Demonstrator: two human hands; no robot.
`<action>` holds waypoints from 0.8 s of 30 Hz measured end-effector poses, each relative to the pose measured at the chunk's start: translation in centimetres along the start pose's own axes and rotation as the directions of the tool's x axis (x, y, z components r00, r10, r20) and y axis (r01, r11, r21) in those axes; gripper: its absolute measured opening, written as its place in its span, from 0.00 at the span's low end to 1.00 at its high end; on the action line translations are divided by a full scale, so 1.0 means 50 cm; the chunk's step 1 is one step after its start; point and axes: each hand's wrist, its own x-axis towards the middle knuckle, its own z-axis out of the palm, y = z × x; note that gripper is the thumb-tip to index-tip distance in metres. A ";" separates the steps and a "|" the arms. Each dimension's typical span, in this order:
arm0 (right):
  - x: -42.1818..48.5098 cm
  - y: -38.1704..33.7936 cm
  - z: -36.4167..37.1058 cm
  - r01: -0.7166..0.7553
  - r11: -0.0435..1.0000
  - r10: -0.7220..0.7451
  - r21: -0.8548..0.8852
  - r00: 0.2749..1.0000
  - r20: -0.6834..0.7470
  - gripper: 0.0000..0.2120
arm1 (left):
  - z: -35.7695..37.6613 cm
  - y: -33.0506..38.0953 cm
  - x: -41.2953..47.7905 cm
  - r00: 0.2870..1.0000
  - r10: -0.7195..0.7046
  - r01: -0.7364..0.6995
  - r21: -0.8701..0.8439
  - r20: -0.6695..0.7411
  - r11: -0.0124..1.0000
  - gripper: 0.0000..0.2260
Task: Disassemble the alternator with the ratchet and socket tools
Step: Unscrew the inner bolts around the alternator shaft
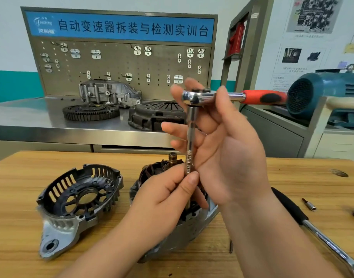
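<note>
My left hand (168,197) pinches the low end of the extension bar (191,137), thumb and fingers tight. Right beneath that grip sits the alternator (194,227) on the wooden table (21,177), with its end cover (80,199) off to the left. Up top, my right hand (228,153) clamps the ratchet (212,96) head between thumb and forefinger, the red handle pointing right. Beyond my hands, a clutch plate (152,115) lies on the steel bench (31,117).

Auto-mechanics training workshop: steel bench (51,121) backed by a pegboard (120,65) of tool hooks under a blue Chinese banner (120,27). It carries a flywheel (91,112), clutch cover (152,115) and metal housing (110,93). Parts posters (304,37) on the wall.
</note>
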 end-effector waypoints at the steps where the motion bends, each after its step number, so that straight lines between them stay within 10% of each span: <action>1: 0.001 -0.001 -0.002 -0.031 0.999 0.031 0.014 1.000 0.003 0.21 | 0.000 -0.001 -0.001 1.000 0.002 -0.002 -0.002 0.010 1.000 0.17; 12: -0.002 0.003 0.010 0.169 0.986 -0.169 0.004 0.985 -0.023 0.11 | -0.001 0.000 0.005 1.000 0.004 -0.003 0.075 -0.012 0.997 0.12; 24: 0.001 0.004 0.003 0.055 0.998 -0.055 0.007 0.997 -0.048 0.16 | -0.003 -0.001 -0.002 0.999 0.035 -0.035 0.037 0.013 0.999 0.15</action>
